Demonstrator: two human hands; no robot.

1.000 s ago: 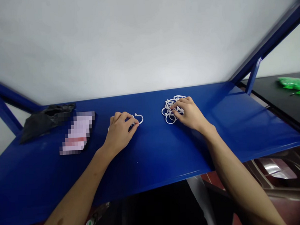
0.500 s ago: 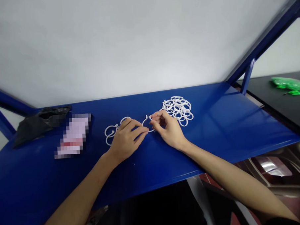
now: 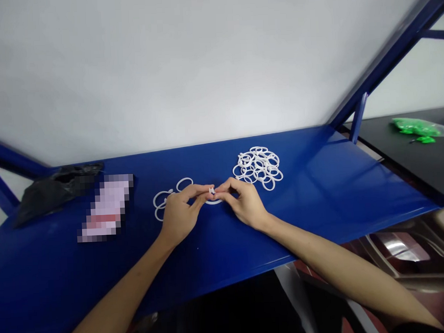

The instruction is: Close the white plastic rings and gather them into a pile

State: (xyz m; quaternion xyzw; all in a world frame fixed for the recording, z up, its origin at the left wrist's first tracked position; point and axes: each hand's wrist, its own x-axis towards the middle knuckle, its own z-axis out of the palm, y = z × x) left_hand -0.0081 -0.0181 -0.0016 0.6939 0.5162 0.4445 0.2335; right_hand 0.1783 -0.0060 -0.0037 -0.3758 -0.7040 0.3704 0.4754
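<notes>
Between my fingertips is a white plastic shower curtain ring (image 3: 214, 202), its two ends brought together at the top. My left hand (image 3: 182, 212) pinches one end with thumb and forefinger. From the other side, my right hand (image 3: 244, 203) pinches the opposite end. Fingers hide much of the clasp, so whether it is fastened I cannot tell. Left of my left hand lie a few white rings (image 3: 160, 197), partly covered by it. Beyond my right hand sits a loose pile of several white rings (image 3: 259, 166).
The blue tabletop (image 3: 311, 182) meets a pale wall behind. At left lie a black plastic bag (image 3: 54, 191) and a pixelated pinkish rectangle (image 3: 108, 206). A bag of green items (image 3: 419, 127) rests on a black table at right. Below the front edge stands a brown chair (image 3: 405, 249).
My hands have come together, and the ring's ends, apart before, now meet between my fingertips. My left hand has gone from loosely spread fingers to a pinch. The view has shifted slightly.
</notes>
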